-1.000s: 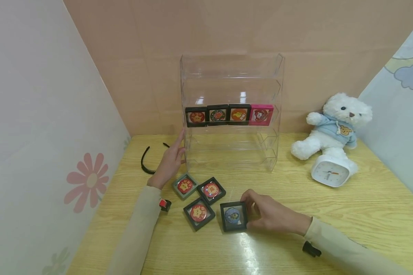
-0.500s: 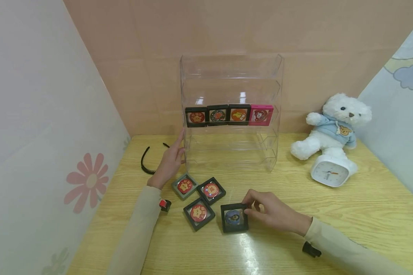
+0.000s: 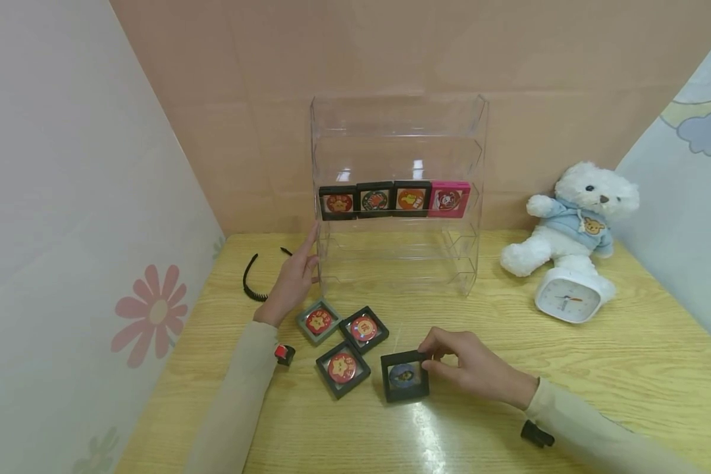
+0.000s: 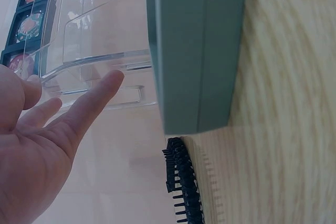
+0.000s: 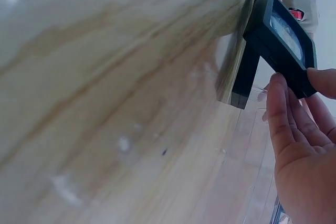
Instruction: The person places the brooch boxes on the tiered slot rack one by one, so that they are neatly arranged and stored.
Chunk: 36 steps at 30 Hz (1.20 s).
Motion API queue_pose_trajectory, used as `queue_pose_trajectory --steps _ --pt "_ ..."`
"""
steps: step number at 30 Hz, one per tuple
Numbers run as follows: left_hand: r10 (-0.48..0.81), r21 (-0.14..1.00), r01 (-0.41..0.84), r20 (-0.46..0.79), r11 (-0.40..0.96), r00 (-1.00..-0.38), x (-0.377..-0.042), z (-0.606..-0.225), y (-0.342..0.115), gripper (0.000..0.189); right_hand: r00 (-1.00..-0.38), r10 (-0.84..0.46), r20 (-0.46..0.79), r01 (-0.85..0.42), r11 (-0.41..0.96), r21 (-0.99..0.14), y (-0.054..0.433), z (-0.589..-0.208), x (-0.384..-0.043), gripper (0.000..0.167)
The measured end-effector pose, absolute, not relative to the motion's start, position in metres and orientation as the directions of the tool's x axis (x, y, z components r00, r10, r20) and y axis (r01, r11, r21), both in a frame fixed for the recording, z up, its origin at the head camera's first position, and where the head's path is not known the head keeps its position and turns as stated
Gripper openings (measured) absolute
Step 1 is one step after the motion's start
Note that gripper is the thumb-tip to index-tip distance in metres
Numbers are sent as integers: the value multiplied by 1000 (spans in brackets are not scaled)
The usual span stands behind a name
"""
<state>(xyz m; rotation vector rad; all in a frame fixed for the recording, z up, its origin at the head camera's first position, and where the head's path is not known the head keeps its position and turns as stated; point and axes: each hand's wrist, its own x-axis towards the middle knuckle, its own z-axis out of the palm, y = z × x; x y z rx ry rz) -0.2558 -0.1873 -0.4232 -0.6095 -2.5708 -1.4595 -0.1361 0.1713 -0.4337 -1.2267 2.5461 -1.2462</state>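
My right hand (image 3: 476,368) pinches a black square display frame (image 3: 404,376) at its upper right corner, thumb in front. A round blue badge is inside it, and the frame stands tilted up near the tabletop. In the right wrist view the thumb and fingers of the hand (image 5: 302,145) grip one corner of the frame (image 5: 281,40). My left hand (image 3: 290,286) touches the left side of a clear acrylic tiered rack (image 3: 391,135), fingers extended. The left wrist view shows the hand (image 4: 42,150) with its fingers spread beside the rack (image 4: 94,59).
Two black frames (image 3: 342,367) (image 3: 364,328) and a grey-green frame (image 3: 318,320), with red badges, lie left of the right hand. Several framed badges (image 3: 376,199) line the rack's middle tier. A black headband (image 3: 249,280), white teddy bear (image 3: 575,227) and clock (image 3: 569,296) surround the rack.
My right hand's grip has shifted from the frame's right side to its upper corner. The frame has tipped more upright and moved slightly right. The left hand has stayed still.
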Motion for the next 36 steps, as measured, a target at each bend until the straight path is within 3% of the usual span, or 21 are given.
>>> queue_pose_trajectory --steps 13,36 --pt "290 792 413 308 450 -906 -255 -422 -187 72 -725 -598 343 -636 388 -667 169 -429 -141 21" --pt "280 804 403 304 437 -910 -256 -423 -187 72 -690 -501 523 -716 365 -595 149 -404 -182 25"
